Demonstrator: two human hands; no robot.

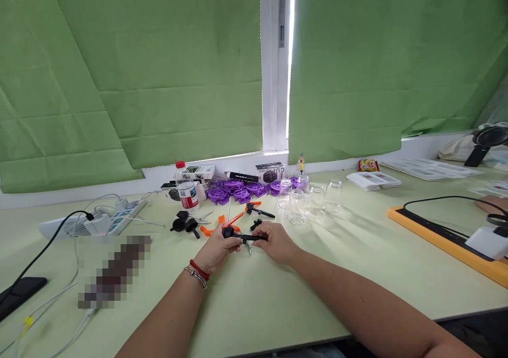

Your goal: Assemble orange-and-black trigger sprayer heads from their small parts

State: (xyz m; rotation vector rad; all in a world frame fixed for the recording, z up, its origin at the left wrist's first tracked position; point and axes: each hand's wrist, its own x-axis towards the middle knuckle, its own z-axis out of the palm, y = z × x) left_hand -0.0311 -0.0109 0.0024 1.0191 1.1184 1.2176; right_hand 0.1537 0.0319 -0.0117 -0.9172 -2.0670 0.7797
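Note:
Both my hands meet over the middle of the table at a plastic part with a black head, an orange arm and a black rod [246, 237]. My left hand [218, 249] is closed around its head end, the orange arm sticking up past the fingers. The rod's far end is pinched by my right hand [275, 241]. Just beyond lies a similar black and orange part [260, 209]. Loose orange pieces [206, 231] are partly hidden behind my left hand. Black cup-shaped parts [184, 223] and thin metal rods [204, 217] sit to the left.
Purple plastic parts [234, 189] are heaped near the window, beside a water bottle [188, 191]. Clear glasses [296, 207] stand right of them. A power strip [129, 215] with cables lies left, a yellow-edged board [444, 244] right. White trays [373, 180] are further back.

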